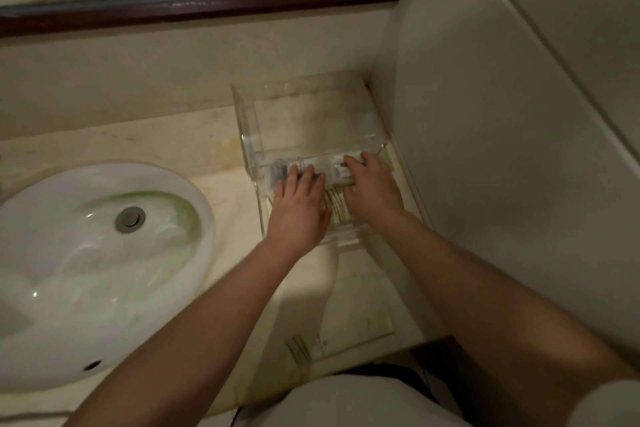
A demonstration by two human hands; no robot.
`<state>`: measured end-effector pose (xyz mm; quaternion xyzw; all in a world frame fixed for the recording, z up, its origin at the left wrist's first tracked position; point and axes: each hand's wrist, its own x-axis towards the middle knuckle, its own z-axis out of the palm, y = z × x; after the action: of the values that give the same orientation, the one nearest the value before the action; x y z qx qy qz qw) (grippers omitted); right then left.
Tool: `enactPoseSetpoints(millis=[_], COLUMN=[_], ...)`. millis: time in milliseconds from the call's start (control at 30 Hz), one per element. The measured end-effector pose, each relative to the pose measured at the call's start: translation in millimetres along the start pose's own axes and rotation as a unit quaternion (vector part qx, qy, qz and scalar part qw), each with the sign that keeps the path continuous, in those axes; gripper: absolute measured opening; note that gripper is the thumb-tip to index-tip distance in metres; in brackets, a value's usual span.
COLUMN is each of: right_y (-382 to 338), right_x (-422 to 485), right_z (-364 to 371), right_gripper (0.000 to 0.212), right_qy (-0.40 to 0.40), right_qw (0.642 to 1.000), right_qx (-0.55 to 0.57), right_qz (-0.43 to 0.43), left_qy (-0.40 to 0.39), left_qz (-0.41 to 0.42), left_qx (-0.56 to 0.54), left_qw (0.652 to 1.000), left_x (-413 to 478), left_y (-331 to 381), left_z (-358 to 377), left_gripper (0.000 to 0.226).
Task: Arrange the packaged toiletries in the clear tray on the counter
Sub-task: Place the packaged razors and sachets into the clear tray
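Note:
A clear acrylic tray (249, 121) stands on the beige counter in the corner by the right wall, with a raised upper shelf and a lower front section. Small white packaged toiletries (323, 166) lie in a row at the back of the lower section, under the shelf's front edge. My left hand (299, 208) lies flat inside the tray, fingertips on the left packets, which show dark print. My right hand (372, 187) rests fingers-down on a white packet (341, 170) at the right. Thin greenish sticks (334, 204) show between the hands. Whether either hand grips a packet is hidden.
A white oval sink (86, 270) with a metal drain fills the left counter. A dark-framed mirror (207, 3) runs along the back wall. The pale side wall (502, 149) closes the right. A flat clear sheet (346, 333) lies on the counter near the front edge.

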<state>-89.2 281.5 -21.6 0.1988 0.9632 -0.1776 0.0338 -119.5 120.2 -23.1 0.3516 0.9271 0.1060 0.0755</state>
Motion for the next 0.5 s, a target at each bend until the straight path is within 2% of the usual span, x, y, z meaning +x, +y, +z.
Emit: enactPoseSetpoints(millis=[133, 233, 300, 367, 500], right_y=[-6.8, -15.1, -20.4, -23.6, -22.6], right_x=[-27.7, -68.7, -103.4, -137.6, -182.7], right_z=[-3.9, 0.1, 4.7, 12.6, 29.7], right_gripper=[0.054, 0.043, 0.034, 0.03, 0.054], right_qy=[0.047, 0.068, 0.022, -0.069, -0.194], right_qw=[0.997, 0.991, 0.99, 0.988, 0.964], right_qx=[0.056, 0.097, 0.122, 0.109, -0.021], right_qz=[-0.012, -0.06, -0.069, -0.084, -0.181], left_qy=[0.046, 0.103, 0.139, 0.15, 0.148], left_qz=[0.016, 0.031, 0.041, 0.042, -0.005], left_qx=[-0.071, -0.124, -0.168, -0.197, -0.221], left_qw=[0.996, 0.986, 0.975, 0.968, 0.964], left_x=[-18.9, -41.9, -61.3, -78.6, -111.5], left_y=[-1.5, -4.8, -7.2, -8.6, -12.4], left_z=[-5.5, -4.6, -2.5, 0.1, 5.6], left_gripper=[0.064, 0.05, 0.039, 0.032, 0.03])
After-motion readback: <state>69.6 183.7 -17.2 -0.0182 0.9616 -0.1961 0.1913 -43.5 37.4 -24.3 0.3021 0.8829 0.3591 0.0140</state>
